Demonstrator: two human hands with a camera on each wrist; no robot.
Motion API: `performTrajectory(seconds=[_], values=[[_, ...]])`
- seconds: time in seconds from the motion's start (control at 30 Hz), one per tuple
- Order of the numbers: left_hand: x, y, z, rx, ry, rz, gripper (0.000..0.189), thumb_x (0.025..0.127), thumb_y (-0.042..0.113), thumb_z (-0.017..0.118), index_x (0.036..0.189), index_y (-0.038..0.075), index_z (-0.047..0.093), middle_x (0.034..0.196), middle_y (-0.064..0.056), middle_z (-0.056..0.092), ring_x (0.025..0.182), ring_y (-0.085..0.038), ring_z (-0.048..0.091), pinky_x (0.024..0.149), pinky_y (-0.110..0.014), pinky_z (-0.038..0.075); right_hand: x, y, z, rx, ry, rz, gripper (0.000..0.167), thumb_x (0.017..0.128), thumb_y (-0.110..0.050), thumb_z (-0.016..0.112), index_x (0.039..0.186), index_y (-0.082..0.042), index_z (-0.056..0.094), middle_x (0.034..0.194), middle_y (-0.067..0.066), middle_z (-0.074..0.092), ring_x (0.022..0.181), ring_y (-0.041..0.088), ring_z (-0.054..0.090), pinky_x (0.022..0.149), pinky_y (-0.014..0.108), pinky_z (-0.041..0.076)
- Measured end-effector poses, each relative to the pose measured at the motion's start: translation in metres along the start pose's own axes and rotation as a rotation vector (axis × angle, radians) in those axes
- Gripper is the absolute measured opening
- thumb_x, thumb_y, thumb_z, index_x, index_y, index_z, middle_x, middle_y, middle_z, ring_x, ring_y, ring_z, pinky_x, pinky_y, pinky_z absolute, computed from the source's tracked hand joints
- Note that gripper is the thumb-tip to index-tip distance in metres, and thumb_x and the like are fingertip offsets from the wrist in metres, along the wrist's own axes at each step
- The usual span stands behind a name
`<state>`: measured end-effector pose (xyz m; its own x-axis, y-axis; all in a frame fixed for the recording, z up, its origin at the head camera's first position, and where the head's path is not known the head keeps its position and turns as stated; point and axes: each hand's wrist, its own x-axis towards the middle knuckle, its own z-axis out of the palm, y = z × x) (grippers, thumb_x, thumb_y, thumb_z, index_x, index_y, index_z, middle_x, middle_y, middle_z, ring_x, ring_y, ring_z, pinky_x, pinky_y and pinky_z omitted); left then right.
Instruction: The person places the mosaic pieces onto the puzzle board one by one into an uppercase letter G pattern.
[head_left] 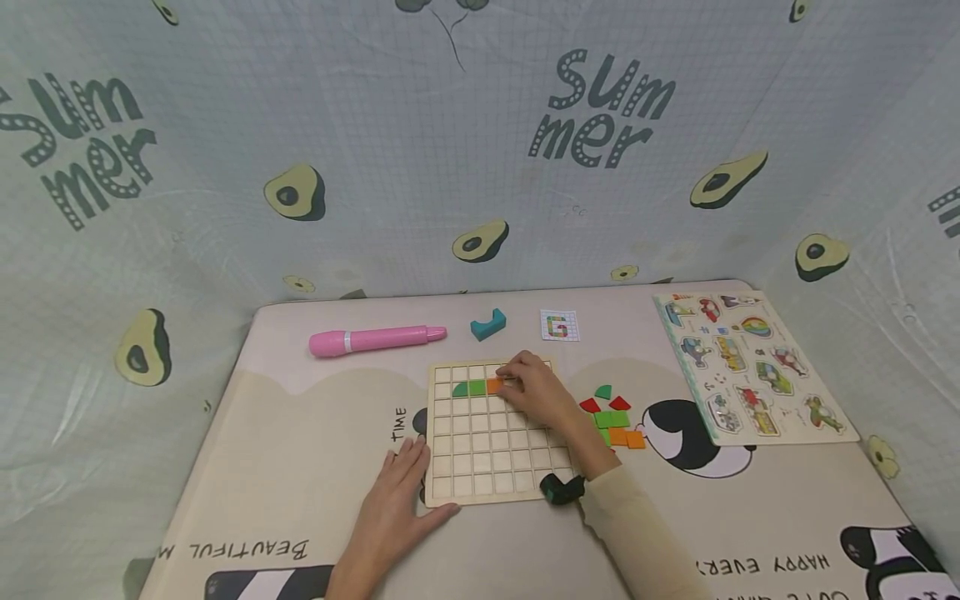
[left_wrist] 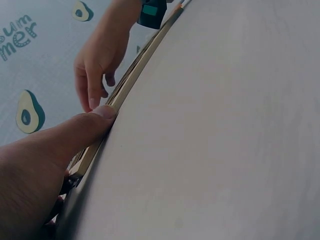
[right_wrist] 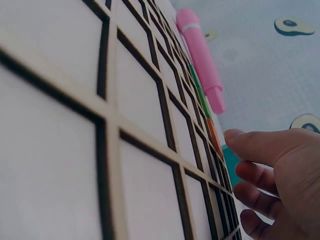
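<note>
A wooden grid board (head_left: 491, 462) lies on the table. In its second row from the back sit a green rounded tile (head_left: 461, 389), a green square tile (head_left: 477, 387) and an orange square tile (head_left: 493, 386). My right hand (head_left: 536, 392) is over that row, its thumb and loosely bent fingers close to the orange tile. In the right wrist view nothing shows between its fingertips; whether they touch the tile is unclear. My left hand (head_left: 393, 500) rests at the board's near left corner, fingers extended along the left side. Its thumb (left_wrist: 102, 112) presses the near edge.
Loose red, green and orange tiles (head_left: 613, 419) lie right of the board. Behind it are a pink pen-shaped object (head_left: 378, 339), a teal block (head_left: 488, 325) and a pattern card (head_left: 559, 326). A dark green block (head_left: 562, 489) touches the near right corner. A picture puzzle board (head_left: 750, 367) lies far right.
</note>
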<state>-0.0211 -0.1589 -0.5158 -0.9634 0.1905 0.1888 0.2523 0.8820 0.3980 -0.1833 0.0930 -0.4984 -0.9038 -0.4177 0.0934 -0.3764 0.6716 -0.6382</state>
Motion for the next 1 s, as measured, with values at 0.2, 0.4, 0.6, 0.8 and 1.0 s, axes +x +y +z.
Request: performTrajectory(seconds=[0.2,0.4,0.6,0.8,1.0], values=[[0.000,0.000,0.000,0.001,0.000,-0.004,0.091,0.073,0.056,0.082,0.140,-0.001,0.056,0.150,-0.015,0.052,0.144,-0.030,0.046,0.124,-0.044,0.030,-0.004,0.005,-0.008,0.007,0.020,0.032,0.031,0.094,-0.023,0.070,0.121,-0.007,0.071,0.112,0.005,0.061,0.098,0.018,0.055,0.089,0.036,0.056],[0.000,0.000,0.000,0.002,0.001,-0.010,0.091,0.073,0.055,0.082,0.139,-0.002,0.056,0.150,-0.016,0.053,0.143,-0.030,0.046,0.124,-0.045,0.031,-0.012,0.014,-0.014,0.012,0.040,0.078,0.033,0.094,-0.025,0.069,0.123,-0.009,0.069,0.114,0.004,0.059,0.097,0.017,0.053,0.086,0.033,0.055],[0.000,0.002,-0.001,-0.003,-0.004,-0.015,0.093,0.072,0.056,0.082,0.140,-0.001,0.056,0.150,-0.016,0.052,0.144,-0.030,0.046,0.125,-0.044,0.030,-0.021,0.023,-0.022,-0.027,0.090,0.089,0.031,0.093,-0.024,0.070,0.120,-0.008,0.070,0.114,0.005,0.060,0.095,0.018,0.054,0.083,0.034,0.056],[0.000,0.001,0.000,0.002,0.002,-0.008,0.092,0.072,0.055,0.083,0.139,-0.002,0.056,0.150,-0.016,0.052,0.143,-0.030,0.046,0.124,-0.046,0.031,-0.029,0.030,-0.029,-0.045,0.115,0.083,0.032,0.092,-0.023,0.071,0.119,-0.006,0.070,0.114,0.008,0.061,0.096,0.020,0.053,0.083,0.036,0.055],[0.001,0.001,0.001,-0.002,0.003,-0.004,0.093,0.072,0.056,0.083,0.140,-0.002,0.056,0.150,-0.016,0.052,0.143,-0.030,0.046,0.124,-0.045,0.030,-0.038,0.038,-0.036,-0.047,0.134,0.091,0.031,0.091,-0.020,0.070,0.117,-0.004,0.070,0.114,0.010,0.061,0.103,0.024,0.056,0.088,0.042,0.057]])
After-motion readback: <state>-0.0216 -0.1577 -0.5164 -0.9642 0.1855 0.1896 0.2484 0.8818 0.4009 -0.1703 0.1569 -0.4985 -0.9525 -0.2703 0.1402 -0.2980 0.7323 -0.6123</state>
